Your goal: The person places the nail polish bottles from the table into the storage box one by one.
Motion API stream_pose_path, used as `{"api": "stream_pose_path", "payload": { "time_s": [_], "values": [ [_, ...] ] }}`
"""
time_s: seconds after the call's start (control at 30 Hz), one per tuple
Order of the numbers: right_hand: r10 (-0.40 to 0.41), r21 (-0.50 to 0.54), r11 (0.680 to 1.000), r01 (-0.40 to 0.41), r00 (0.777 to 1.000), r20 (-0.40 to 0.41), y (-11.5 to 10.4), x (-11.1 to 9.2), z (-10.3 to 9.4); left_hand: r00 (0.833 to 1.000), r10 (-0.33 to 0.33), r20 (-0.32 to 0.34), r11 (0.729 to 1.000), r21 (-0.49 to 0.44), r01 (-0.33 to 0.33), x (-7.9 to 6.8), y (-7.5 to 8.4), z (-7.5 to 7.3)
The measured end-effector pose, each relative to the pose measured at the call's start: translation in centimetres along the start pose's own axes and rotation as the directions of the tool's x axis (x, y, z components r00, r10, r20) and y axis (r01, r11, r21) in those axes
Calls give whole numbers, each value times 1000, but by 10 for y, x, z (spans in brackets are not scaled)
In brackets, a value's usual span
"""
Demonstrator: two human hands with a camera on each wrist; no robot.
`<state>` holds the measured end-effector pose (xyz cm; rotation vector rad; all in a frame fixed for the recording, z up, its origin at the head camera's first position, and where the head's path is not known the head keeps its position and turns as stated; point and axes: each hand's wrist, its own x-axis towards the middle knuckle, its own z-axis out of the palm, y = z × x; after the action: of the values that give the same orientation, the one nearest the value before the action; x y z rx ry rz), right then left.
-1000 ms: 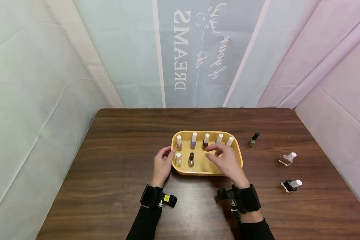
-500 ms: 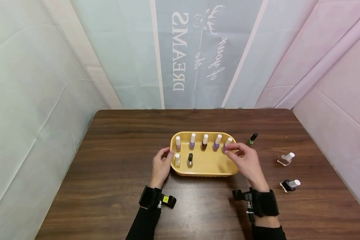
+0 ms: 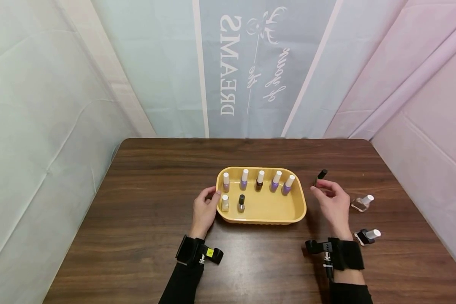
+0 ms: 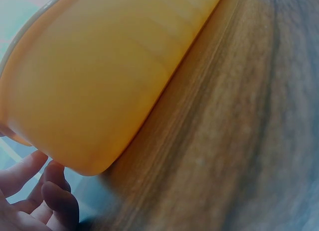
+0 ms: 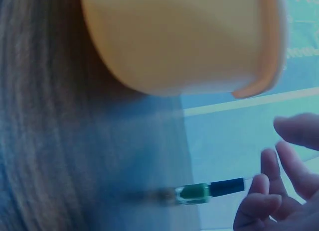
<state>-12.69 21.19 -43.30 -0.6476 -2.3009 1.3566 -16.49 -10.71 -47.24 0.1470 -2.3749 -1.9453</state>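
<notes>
A yellow tray [image 3: 271,207] stands mid-table, holding several nail polish bottles. Its back row has white-capped ones, among them a dark bottle [image 3: 260,181] and a purple bottle [image 3: 288,185]. A pale bottle [image 3: 225,203] and a black-capped bottle [image 3: 241,204] stand in front of these. My left hand [image 3: 204,213] holds the tray's left end, thumb at the rim and fingers against the outer wall. My right hand [image 3: 335,207] is right of the tray, close to a green nail polish bottle [image 5: 193,192] with a black cap; the right wrist view shows a gap between fingers and cap.
Two more white-capped bottles lie on the table's right side: a clear brownish bottle [image 3: 361,204] and a black bottle [image 3: 366,236], the latter beside my right wrist. The brown wooden table [image 3: 156,181] ends at a fabric backdrop [image 3: 175,84].
My right hand has moved right, from over the tray's middle, past the right-end purple bottle, to beside the green bottle. My left hand has stayed at the tray's left end.
</notes>
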Motion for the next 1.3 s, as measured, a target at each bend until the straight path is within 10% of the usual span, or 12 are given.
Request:
{"api": "stream_pose_path", "payload": {
  "time_s": [0.43, 1.3],
  "values": [
    [169, 92, 983, -158, 978, -126, 13, 23, 12, 1000, 2, -7, 1000, -6, -2, 2, -5, 0],
    [190, -91, 977, -192, 981, -30, 24, 58, 15, 1000, -23, 2, 1000, 4, 23, 2, -5, -1]
  ]
}}
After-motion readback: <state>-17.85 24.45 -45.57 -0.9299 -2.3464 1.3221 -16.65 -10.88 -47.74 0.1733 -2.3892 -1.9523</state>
